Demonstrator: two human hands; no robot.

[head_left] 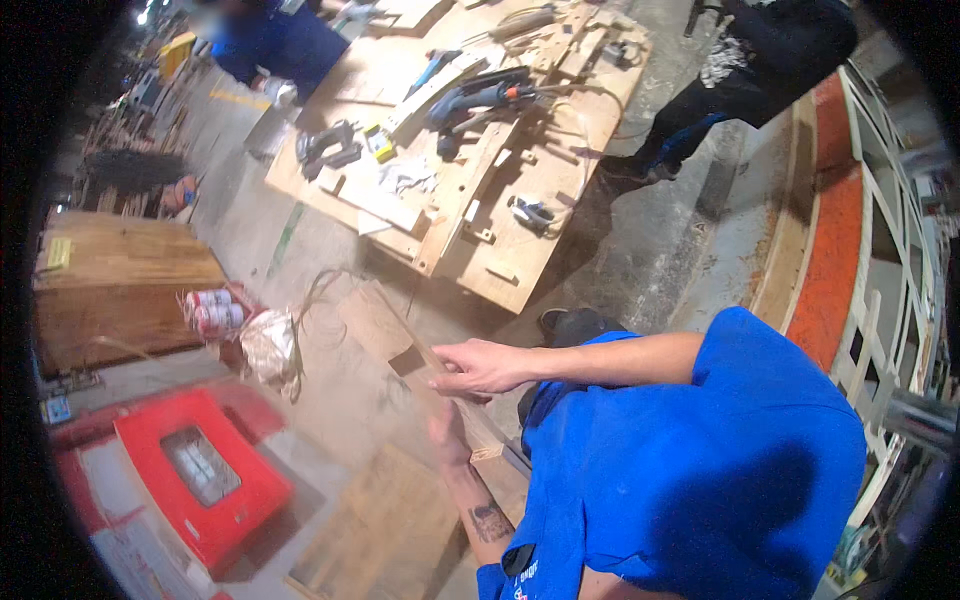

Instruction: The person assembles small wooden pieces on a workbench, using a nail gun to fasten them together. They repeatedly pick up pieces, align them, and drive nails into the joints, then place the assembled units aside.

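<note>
A long piece of pale wooden board (378, 325) slants in front of my body, its near end by my blue shirt. My right hand (485, 367) closes on the board's upper edge, fingers stretched across it and thumb beneath. Lower down, my left hand (448, 437) grips the board from the other side; motion blurs it and its fingers are partly hidden. The left forearm, with a dark tattoo, rises from the lower edge of the picture. A dark rectangular patch, perhaps a notch or shadow, shows on the board beside the right fingertips.
A wooden worktable (510, 290) beyond carries a corded power tool (480, 100), a yellow tape measure (379, 143) and wood strips. A red panel (205, 480) with a window and a wooden sheet (375, 530) lie low left. Two people stand by the table.
</note>
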